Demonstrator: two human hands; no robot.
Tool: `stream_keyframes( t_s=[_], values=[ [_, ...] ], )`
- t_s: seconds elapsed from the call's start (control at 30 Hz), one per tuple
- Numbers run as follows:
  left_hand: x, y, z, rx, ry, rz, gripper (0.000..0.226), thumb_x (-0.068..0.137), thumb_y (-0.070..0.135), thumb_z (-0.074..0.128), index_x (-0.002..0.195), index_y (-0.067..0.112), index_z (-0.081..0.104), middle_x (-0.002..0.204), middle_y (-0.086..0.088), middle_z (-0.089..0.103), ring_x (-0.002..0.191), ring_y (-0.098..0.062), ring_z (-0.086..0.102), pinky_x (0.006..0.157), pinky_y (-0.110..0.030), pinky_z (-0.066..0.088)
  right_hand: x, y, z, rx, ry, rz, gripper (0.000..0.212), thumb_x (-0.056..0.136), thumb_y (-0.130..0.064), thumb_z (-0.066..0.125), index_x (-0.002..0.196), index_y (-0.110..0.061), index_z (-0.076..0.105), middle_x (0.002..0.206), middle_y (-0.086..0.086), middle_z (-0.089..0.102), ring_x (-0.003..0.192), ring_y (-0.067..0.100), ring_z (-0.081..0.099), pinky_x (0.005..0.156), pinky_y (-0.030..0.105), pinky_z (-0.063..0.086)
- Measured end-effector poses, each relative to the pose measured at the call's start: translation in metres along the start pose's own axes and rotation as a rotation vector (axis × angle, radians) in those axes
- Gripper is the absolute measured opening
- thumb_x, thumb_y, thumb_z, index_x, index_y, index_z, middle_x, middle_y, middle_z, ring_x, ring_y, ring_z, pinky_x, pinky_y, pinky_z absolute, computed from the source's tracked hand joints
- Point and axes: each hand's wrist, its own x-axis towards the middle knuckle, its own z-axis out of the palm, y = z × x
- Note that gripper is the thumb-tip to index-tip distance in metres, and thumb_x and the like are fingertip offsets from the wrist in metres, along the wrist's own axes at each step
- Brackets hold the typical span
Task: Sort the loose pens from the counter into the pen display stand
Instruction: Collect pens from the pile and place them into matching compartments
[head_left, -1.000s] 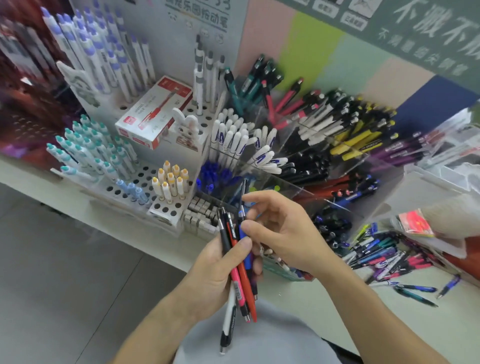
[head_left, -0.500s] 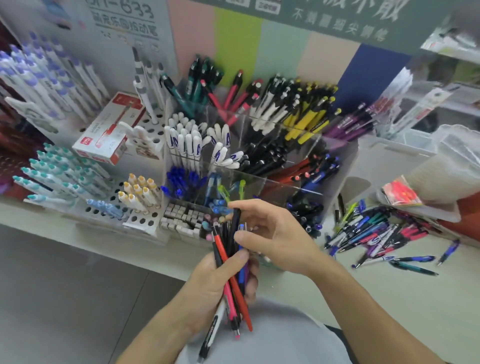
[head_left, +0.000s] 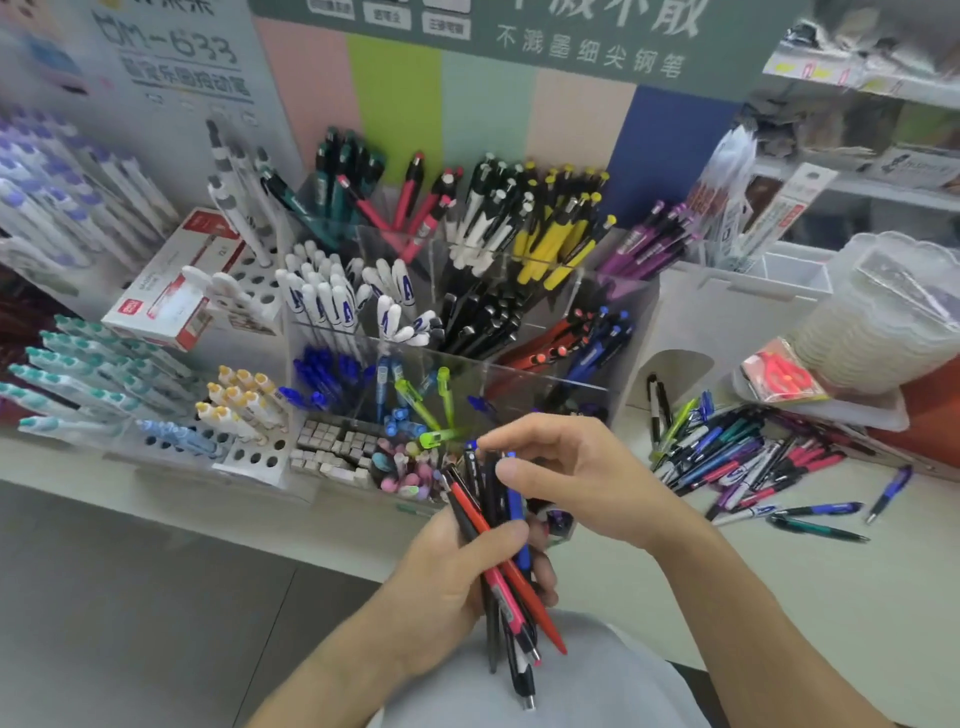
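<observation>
Head view: left hand (head_left: 457, 577) is gripping a mixed bundle of pens (head_left: 498, 561) upright, thumb clamped across the barrels, with red, pink, black and blue shafts fanning out above and below the fist. Right hand (head_left: 582, 478) is reaching in from the right, thumb and forefinger closing on the top of one blue pen (head_left: 516, 499) in the bundle; the pinch is looking light, not yet a full grip. Clear pen display stand (head_left: 618, 332) is sitting just beyond the hands on the bench (head_left: 649, 587), its compartments already sorted by colour: white, black, yellow, purple, red, blue. Loose pens (head_left: 748, 457) are lying in a heap on the bench to the right, near a white box, with a few strays nearer the edge.

Judgement on the step: one pen is being singled out for its matching slot.
- Pinching high on the barrel should let it slide free without dragging its neighbours.
- Left thumb probably needs to be easing only slightly, or the whole fan could be slipping.
- Blue compartments are showing both at the left front and toward the right middle; matching pen model, not colour alone, seems wise.
- Dropping it in tip down, angled like the others, should be keeping rows tidy.
</observation>
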Motion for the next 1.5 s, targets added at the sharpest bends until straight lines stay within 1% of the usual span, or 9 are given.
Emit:
stream_keyframes(
  t_s=[0.2, 0.37, 0.6, 0.7, 0.9, 1.0, 1.1, 1.27, 1.5],
  values=[
    [0.003, 0.001, 0.009, -0.019, -0.164, -0.011, 0.027, 0.079, -0.003, 0.061, 0.105, -0.002, 0.055, 0.086, -0.021, 0.061, 0.069, -0.035, 0.062, 0.071, -0.05, 0.056, -0.009, -0.01, -0.01, -0.094, 0.029, -0.003, 0.012, 0.094, -0.018, 0.072, 0.104, -0.024, 0.072, 0.091, -0.004, 0.07, 0.082, 0.025, 0.068, 0.076, 0.045, 0.058],
    [0.006, 0.001, 0.014, -0.01, -0.275, -0.039, 0.047, 0.07, 0.001, 0.06, 0.115, -0.007, 0.05, 0.094, -0.022, 0.062, 0.075, -0.037, 0.064, 0.073, -0.05, 0.056, -0.019, -0.028, -0.022, -0.327, -0.055, -0.05, 0.019, 0.093, -0.029, 0.072, 0.112, -0.034, 0.072, 0.086, -0.005, 0.065, 0.077, 0.016, 0.061, 0.069, 0.024, 0.051],
    [0.011, -0.004, 0.018, -0.061, -0.342, -0.071, 0.057, 0.069, -0.002, 0.054, 0.126, 0.004, 0.061, 0.098, -0.024, 0.061, 0.078, -0.037, 0.064, 0.076, -0.047, 0.055, -0.023, -0.029, -0.04, -0.163, 0.031, -0.078, 0.008, 0.092, -0.023, 0.074, 0.1, -0.023, 0.071, 0.09, 0.015, 0.064, 0.082, 0.032, 0.061, 0.08, 0.054, 0.054],
    [0.012, -0.005, 0.021, -0.025, -0.337, -0.082, 0.06, 0.072, -0.002, 0.055, 0.132, 0.002, 0.056, 0.099, -0.025, 0.061, 0.079, -0.038, 0.063, 0.074, -0.044, 0.054, -0.025, -0.03, -0.051, -0.119, 0.088, -0.085, 0.018, 0.088, -0.041, 0.069, 0.099, -0.027, 0.066, 0.097, 0.021, 0.061, 0.08, 0.034, 0.057, 0.079, 0.056, 0.049],
    [0.014, -0.009, 0.025, 0.076, -0.261, -0.103, 0.033, 0.09, 0.012, 0.062, 0.123, 0.015, 0.065, 0.105, -0.022, 0.067, 0.08, -0.037, 0.064, 0.071, -0.041, 0.055, -0.024, -0.024, -0.054, -0.218, -0.022, 0.128, 0.018, 0.097, -0.037, 0.064, 0.1, -0.022, 0.055, 0.055, -0.01, 0.045, 0.05, 0.015, 0.036, 0.051, 0.028, 0.032],
    [0.016, -0.013, 0.026, 0.114, -0.237, -0.126, 0.033, 0.094, 0.015, 0.058, 0.126, 0.018, 0.062, 0.107, -0.021, 0.067, 0.082, -0.037, 0.063, 0.073, -0.042, 0.053, -0.026, -0.032, -0.063, -0.362, -0.12, 0.147, 0.01, 0.098, -0.031, 0.065, 0.103, -0.024, 0.07, 0.061, -0.023, 0.059, 0.052, -0.002, 0.051, 0.054, 0.013, 0.037],
    [0.018, -0.014, 0.028, 0.139, -0.241, -0.118, 0.029, 0.094, 0.015, 0.057, 0.122, 0.017, 0.063, 0.108, -0.021, 0.068, 0.083, -0.037, 0.063, 0.075, -0.044, 0.054, -0.029, -0.037, -0.071, -0.42, -0.201, 0.138, 0.008, 0.095, -0.034, 0.07, 0.095, -0.027, 0.075, 0.072, -0.013, 0.066, 0.059, 0.0, 0.052, 0.06, 0.019, 0.042],
    [0.021, -0.01, 0.029, 0.256, -0.256, -0.132, 0.022, 0.096, 0.026, 0.057, 0.109, 0.014, 0.07, 0.104, -0.038, 0.061, 0.082, -0.037, 0.06, 0.078, -0.046, 0.052, -0.03, -0.031, -0.087, -0.252, -0.055, 0.051, 0.01, 0.091, -0.034, 0.073, 0.094, -0.025, 0.075, 0.08, 0.008, 0.069, 0.068, 0.019, 0.056, 0.067, 0.046, 0.048],
    [0.025, -0.009, 0.027, 0.393, -0.299, -0.102, 0.033, 0.096, 0.039, 0.059, 0.11, 0.01, 0.068, 0.087, -0.018, 0.065, 0.078, -0.03, 0.063, 0.073, -0.039, 0.053, -0.046, -0.036, -0.118, -0.063, 0.152, -0.057, 0.021, 0.085, -0.024, 0.067, 0.096, -0.007, 0.07, 0.063, 0.004, 0.064, 0.057, 0.016, 0.06, 0.061, 0.025, 0.053]
  ],
)
